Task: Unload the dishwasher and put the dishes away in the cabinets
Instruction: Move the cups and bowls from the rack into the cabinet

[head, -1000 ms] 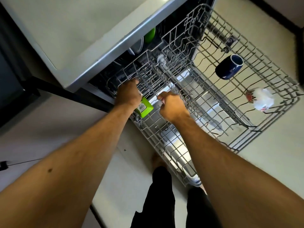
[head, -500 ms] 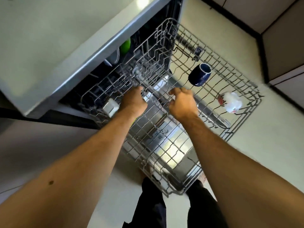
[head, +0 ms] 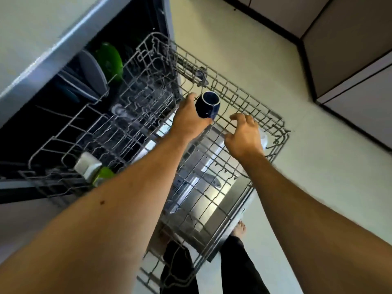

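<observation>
The dishwasher's wire upper rack (head: 267,115) is pulled out over the open door (head: 214,200). A dark blue mug (head: 209,103) lies on its side in the rack, and my left hand (head: 188,120) grips it with the thumb up along its left side. My right hand (head: 244,135) hovers over the rack's far right part with loosely curled fingers. It holds nothing and covers most of a white cup (head: 263,137). Deeper inside the machine stand a green plate (head: 110,62) and a grey plate (head: 91,76).
A white and green clip-on piece (head: 92,169) sits on the rack's near left corner. The countertop (head: 31,28) overhangs the machine at upper left. Cabinet doors (head: 350,52) line the right side. My legs (head: 237,264) stand on the pale floor by the door's front edge.
Both hands let go of the rack wires and reached farther out. The left hand took hold of the blue mug. The right hand moved over the white cup.
</observation>
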